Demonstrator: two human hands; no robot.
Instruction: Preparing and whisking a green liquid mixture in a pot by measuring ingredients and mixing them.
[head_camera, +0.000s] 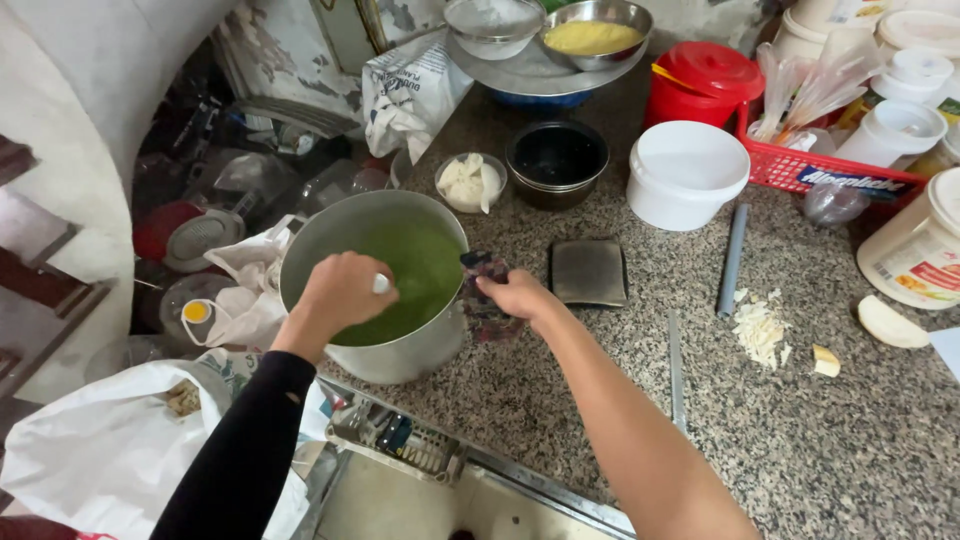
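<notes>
Two hands work at a large round aluminium pot (372, 290) standing on the speckled granite surface (560, 400), at its left end, close to the front edge. The pot holds a smooth green liquid (415, 275) that fills it a good way up and looks evenly coloured, with no separate lumps showing, so the blending of its contents seems well advanced.

The left hand (338, 292), in a long black sleeve, is fisted over the pot around a slim white handle (381, 284); the lower end of that tool is hidden, so what kind it is cannot be told. The right hand (518, 295) pinches a dark patterned cloth (484, 290) against the pot's right rim, steadying it.

Chopped pale pieces (760, 335) lie in a small heap on the surface well to the right, with a larger pale chunk (826, 360) near them, none of it in the pot yet. A small bowl of white pieces (470, 182) and a black bowl (556, 160) sit just behind the pot, a white plastic tub (686, 172) farther right. A flat grey metal block (589, 272) lies just right of the right hand.
</notes>
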